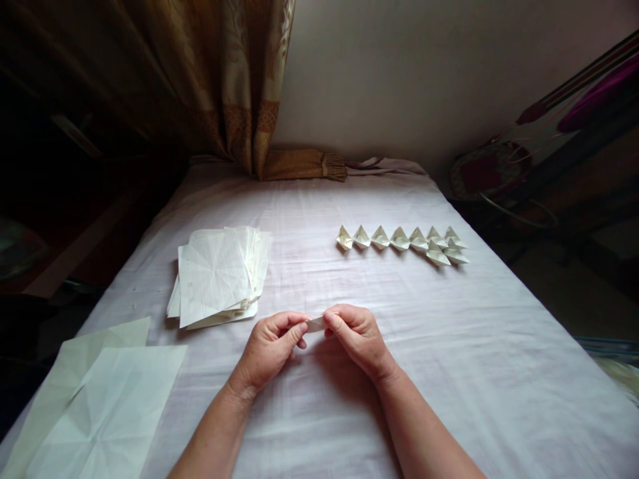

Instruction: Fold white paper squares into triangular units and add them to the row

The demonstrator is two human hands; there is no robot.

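Observation:
Between my two hands is a small folded piece of white paper, held just above the sheet near the middle of the view. My left hand pinches its left end between thumb and fingers. At the other end, my right hand pinches it the same way. The fingers cover both ends, so only the middle strip shows. Beyond my right hand, several small folded paper boats stand in a row, with a few more in front of the row's right end.
A stack of creased paper sheets lies left of my hands. Nearer, two larger creased sheets overlap at the lower left. A pale bedsheet covers the surface. A gold-brown curtain hangs at the back against the wall.

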